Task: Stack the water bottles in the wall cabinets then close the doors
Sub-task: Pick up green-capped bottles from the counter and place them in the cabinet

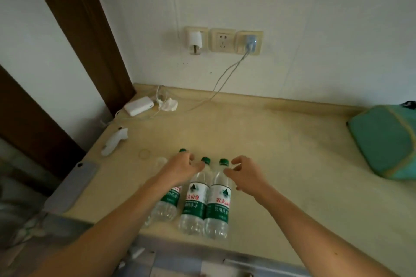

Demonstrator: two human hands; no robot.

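Water bottles, three of them, stand in a row near the front edge of the table [281,146]. The left bottle [167,204] sits partly under the left hand [180,170], the middle bottle [194,198] and the right bottle [219,200] touch side by side. Each is clear plastic with a green cap and a white, red and green label.

They look full, so they will likely be a bit heavy. The thin plastic may squash when squeezed and could slip. The best place to hold seems to be the neck just under the cap, or around the label.

The left hand curls over the top of the left bottle, but I cannot tell if it really holds it. The right hand [246,176] hovers beside the right bottle, fingers loosely bent and apart, holding nothing. No cabinet shows here.
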